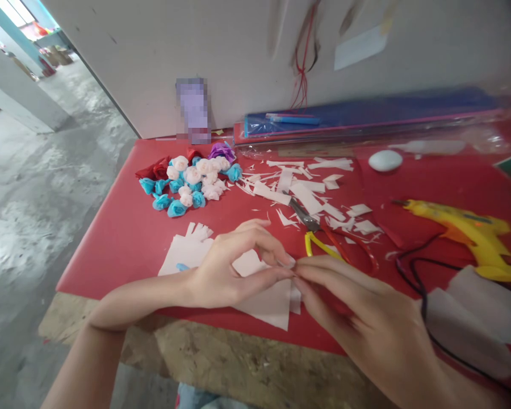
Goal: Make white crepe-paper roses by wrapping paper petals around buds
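My left hand [234, 267] is closed in a pinch, thumb and fingertips meeting those of my right hand [361, 307] above the table's front part. My right fingers are pressed together too; whatever sits between the fingertips is too small to make out. Beneath my left hand lies white paper [264, 304] with cut strips at its far edge, and a small blue piece [181, 267] rests on it. Just beyond my right hand are scissors [309, 221] with red and yellow handles, lying among white paper scraps [306, 196].
Blue, white, red and purple paper flowers [191, 176] cluster at the back left of the red table [106, 238]. A yellow glue gun [468, 233] with a black cord lies right. Near the wall are a white egg-shaped object [385, 161] and a blue plastic-wrapped pack [366, 113].
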`<move>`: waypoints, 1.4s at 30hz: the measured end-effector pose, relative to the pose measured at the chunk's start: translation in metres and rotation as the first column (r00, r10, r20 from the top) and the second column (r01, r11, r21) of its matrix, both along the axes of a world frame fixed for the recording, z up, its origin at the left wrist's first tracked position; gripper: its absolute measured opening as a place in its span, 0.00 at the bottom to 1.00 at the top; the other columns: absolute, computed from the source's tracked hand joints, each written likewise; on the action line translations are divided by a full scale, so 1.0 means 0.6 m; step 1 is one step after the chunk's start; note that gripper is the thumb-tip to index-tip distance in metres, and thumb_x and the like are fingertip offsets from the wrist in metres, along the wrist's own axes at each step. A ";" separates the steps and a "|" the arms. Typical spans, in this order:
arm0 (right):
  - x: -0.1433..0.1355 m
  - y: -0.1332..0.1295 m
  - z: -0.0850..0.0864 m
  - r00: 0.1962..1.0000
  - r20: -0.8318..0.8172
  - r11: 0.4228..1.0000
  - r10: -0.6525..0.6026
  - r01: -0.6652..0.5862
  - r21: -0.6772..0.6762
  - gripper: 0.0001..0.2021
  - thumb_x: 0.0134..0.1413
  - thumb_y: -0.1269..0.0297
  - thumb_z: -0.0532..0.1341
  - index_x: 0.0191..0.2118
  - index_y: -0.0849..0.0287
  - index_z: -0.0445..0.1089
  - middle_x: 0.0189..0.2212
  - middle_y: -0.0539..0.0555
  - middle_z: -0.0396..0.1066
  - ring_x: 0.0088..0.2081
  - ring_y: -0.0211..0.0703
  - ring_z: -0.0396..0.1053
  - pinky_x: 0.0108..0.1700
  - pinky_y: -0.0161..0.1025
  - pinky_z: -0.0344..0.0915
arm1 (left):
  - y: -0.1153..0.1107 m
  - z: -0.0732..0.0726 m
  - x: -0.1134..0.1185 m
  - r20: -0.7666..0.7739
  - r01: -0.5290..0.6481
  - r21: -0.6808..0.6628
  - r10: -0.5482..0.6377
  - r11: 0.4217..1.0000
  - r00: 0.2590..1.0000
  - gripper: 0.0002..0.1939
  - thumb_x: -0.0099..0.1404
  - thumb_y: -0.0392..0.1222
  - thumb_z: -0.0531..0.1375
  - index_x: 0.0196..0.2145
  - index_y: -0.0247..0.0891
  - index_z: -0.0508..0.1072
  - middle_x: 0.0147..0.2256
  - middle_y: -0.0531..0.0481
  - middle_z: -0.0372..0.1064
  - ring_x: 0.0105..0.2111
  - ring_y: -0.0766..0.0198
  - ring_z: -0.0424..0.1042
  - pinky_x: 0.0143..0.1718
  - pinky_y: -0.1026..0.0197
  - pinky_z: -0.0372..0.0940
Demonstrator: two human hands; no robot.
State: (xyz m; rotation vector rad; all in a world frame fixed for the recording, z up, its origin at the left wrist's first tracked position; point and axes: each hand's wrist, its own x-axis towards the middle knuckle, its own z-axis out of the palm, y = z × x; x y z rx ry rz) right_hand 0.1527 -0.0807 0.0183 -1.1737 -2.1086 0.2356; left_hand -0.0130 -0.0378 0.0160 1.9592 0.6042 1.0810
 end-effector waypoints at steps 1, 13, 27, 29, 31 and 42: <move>0.000 0.001 0.000 1.000 0.005 1.000 -0.001 0.001 -0.004 0.12 0.58 0.70 0.47 0.30 0.63 0.67 0.26 0.55 0.72 0.26 0.36 0.72 0.28 0.27 0.68 | 0.000 0.000 0.000 0.000 -0.004 0.013 0.004 1.000 1.000 0.06 0.56 0.31 0.60 0.30 0.36 0.64 0.25 0.55 0.67 0.26 0.72 0.66 0.52 0.53 0.58; 0.000 -0.003 -0.010 0.999 0.045 1.000 -0.030 0.029 0.011 0.16 0.60 0.67 0.46 0.29 0.63 0.69 0.25 0.56 0.74 0.26 0.40 0.73 0.33 0.32 0.71 | 0.003 -0.004 0.001 -0.027 -0.036 0.104 0.039 0.994 0.999 0.04 0.57 0.32 0.59 0.30 0.35 0.65 0.24 0.54 0.69 0.23 0.72 0.66 0.49 0.53 0.61; 0.012 -0.012 -0.010 0.999 0.019 0.996 -0.051 0.050 0.071 0.08 0.58 0.70 0.50 0.37 0.59 0.65 0.32 0.54 0.75 0.35 0.40 0.74 0.40 0.31 0.69 | 0.012 0.010 -0.009 -0.120 0.013 0.036 -0.009 0.999 0.993 0.18 0.67 0.38 0.42 0.34 0.29 0.69 0.29 0.43 0.71 0.33 0.65 0.68 0.42 0.58 0.63; 0.013 -0.012 -0.012 0.997 0.016 0.993 -0.075 0.073 0.093 0.07 0.58 0.71 0.51 0.37 0.59 0.65 0.32 0.55 0.75 0.34 0.40 0.74 0.41 0.31 0.69 | 0.012 0.010 -0.008 -0.140 0.027 0.064 -0.018 0.998 0.990 0.15 0.65 0.35 0.45 0.31 0.30 0.70 0.29 0.43 0.71 0.31 0.66 0.68 0.43 0.57 0.63; 0.012 -0.011 -0.014 0.995 0.028 0.991 -0.091 0.088 0.105 0.07 0.57 0.72 0.52 0.37 0.60 0.66 0.31 0.55 0.75 0.34 0.40 0.74 0.41 0.32 0.68 | 0.011 0.010 -0.005 -0.162 0.019 0.090 -0.004 0.996 0.987 0.10 0.61 0.32 0.50 0.30 0.29 0.70 0.28 0.44 0.72 0.29 0.66 0.68 0.43 0.56 0.63; 0.010 -0.013 -0.003 0.997 0.022 0.997 -0.073 0.072 0.035 0.07 0.57 0.72 0.51 0.37 0.54 0.63 0.32 0.52 0.75 0.34 0.42 0.74 0.37 0.36 0.71 | 0.009 0.005 -0.003 -0.107 0.011 0.140 0.004 0.990 0.994 0.01 0.55 0.33 0.62 0.28 0.32 0.72 0.28 0.46 0.75 0.27 0.68 0.71 0.39 0.58 0.66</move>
